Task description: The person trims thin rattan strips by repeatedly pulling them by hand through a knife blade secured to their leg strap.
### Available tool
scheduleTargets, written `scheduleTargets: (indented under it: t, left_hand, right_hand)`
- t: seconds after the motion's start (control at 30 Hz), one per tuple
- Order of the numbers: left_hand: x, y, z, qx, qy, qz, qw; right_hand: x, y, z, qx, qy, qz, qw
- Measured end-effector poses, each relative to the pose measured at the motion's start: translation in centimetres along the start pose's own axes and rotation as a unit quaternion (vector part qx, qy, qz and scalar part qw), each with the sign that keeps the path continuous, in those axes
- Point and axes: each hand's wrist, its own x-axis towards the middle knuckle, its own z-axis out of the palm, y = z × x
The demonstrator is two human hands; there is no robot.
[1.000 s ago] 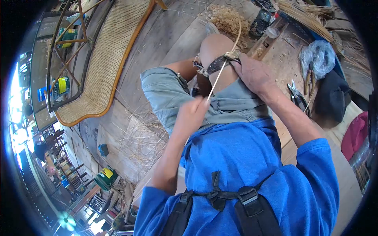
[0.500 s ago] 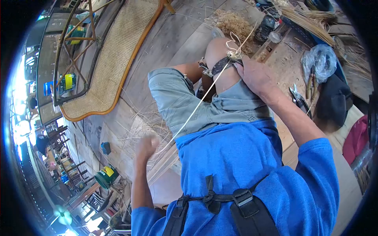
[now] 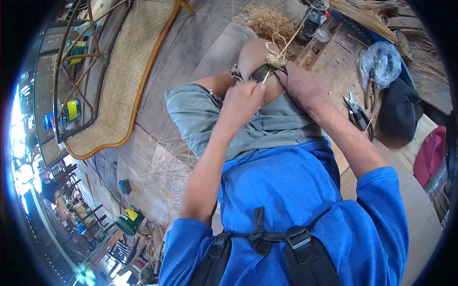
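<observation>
A thin pale cane strip (image 3: 292,38) runs down over my bent knee and crosses a dark band (image 3: 260,72) wrapped there. Just below the band, my left hand (image 3: 243,102) is closed on the strip. My right hand (image 3: 305,90) presses at the knee's right side with its fingers curled, beside the strip. A dark, narrow thing lies under those fingertips, too hidden to name. Where the strip meets the band sits a small tuft of curled shavings (image 3: 276,59).
A pile of shavings (image 3: 269,23) lies beyond the knee. Pliers (image 3: 358,112), a plastic bag (image 3: 380,62) and a dark cloth (image 3: 400,109) lie at right. A woven-cane chair (image 3: 129,62) stands at left, with a green tub (image 3: 129,220) lower down.
My left hand has moved from low on the left up to the knee, close to my right hand. The long taut stretch of strip across my lap no longer shows. My right hand stays at the knee.
</observation>
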Motion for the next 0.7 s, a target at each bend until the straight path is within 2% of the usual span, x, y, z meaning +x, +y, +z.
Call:
scheduleTargets:
  t: [0.03, 0.17, 0.2, 0.23, 0.3, 0.37, 0.47, 0.5, 0.57, 0.6, 0.63, 0.67, 0.7]
  left_hand:
    - [-2.0, -0.3, -0.9, -0.014, -0.012, 0.016, 1.000]
    - [-13.4, -0.4, -6.6, -0.050, -0.115, -0.238, 0.963]
    - [-17.4, -2.6, -7.8, -0.035, -0.115, -0.208, 0.971]
    - [-21.2, -3.2, -9.2, -0.060, -0.113, -0.304, 0.944]
    - [-27.2, -3.1, -12.0, -0.172, -0.103, -0.418, 0.886]
    - [-33.8, -6.4, -12.8, -0.129, -0.081, -0.539, 0.829]
    - [-44.0, -13.2, -13.3, 0.046, -0.110, -0.562, 0.818]
    - [-43.3, -14.2, -12.9, 0.145, -0.149, -0.510, 0.835]
    - [-39.6, -15.8, -12.3, 0.335, -0.223, -0.390, 0.828]
    - [-32.3, -11.7, -12.1, 0.342, -0.165, -0.425, 0.822]
    - [-28.3, -12.4, -12.2, 0.313, -0.108, -0.355, 0.874]
    - [-22.1, -9.0, -11.5, 0.259, 0.006, -0.336, 0.906]
    - [-17.2, -7.1, -10.4, 0.203, 0.074, -0.258, 0.941]
  right_hand:
    - [0.4, -0.1, -0.3, -0.004, 0.000, 0.009, 1.000]
    - [1.2, 0.9, 0.5, -0.010, 0.019, -0.007, 1.000]
    - [1.5, 1.0, 0.7, -0.006, 0.021, -0.002, 1.000]
    - [1.6, 1.1, 0.9, -0.003, 0.021, 0.000, 1.000]
    - [1.4, 1.1, 1.0, -0.006, 0.008, 0.009, 1.000]
    - [1.5, 0.5, 0.3, -0.020, -0.003, 0.018, 1.000]
    - [1.3, -0.1, -0.1, -0.014, -0.001, 0.010, 1.000]
    - [1.3, -0.1, -0.2, -0.011, 0.004, 0.006, 1.000]
    - [1.0, -0.1, 0.0, -0.006, 0.006, -0.003, 1.000]
    - [0.8, -0.3, -0.1, -0.012, 0.005, -0.005, 1.000]
    - [0.5, -0.4, -0.2, -0.018, 0.005, -0.003, 1.000]
    - [0.3, -0.4, -0.4, -0.027, 0.006, 0.001, 1.000]
    - [0.1, -0.2, -0.4, -0.018, 0.012, -0.002, 1.000]
